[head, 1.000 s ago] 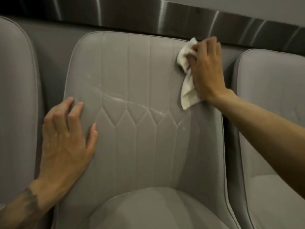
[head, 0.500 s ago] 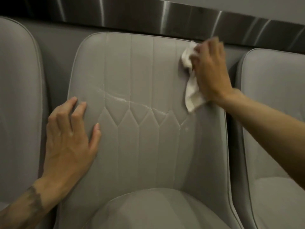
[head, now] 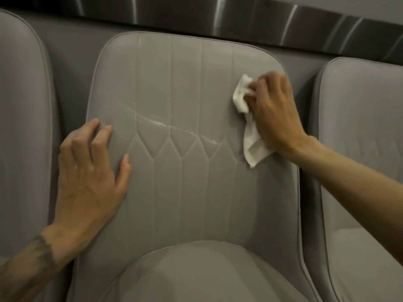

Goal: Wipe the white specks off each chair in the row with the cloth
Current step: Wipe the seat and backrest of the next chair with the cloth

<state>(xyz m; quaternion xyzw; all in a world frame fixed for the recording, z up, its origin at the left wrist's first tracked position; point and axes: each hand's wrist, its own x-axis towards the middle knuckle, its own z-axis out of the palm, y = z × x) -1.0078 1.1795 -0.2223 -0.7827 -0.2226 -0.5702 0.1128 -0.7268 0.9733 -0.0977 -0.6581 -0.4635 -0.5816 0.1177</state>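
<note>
Head camera shows the right hand (head: pixel 275 115) squeezing the white cloth (head: pixel 253 146) against the middle chair (head: pixel 192 197), upper right of the frame, close to the back's right edge. The left hand (head: pixel 87 177) lies on the back's left edge, fingers loose, holding nothing. White specks (head: pixel 161 123) run across the bare gray room between the two hands.

crumpled white cloth (head: pixel 250 147) against grey chair (head: pixel 196 182) backrest's right side, white specks (head: pixel 161 123) streaked mid-backrest
</note>
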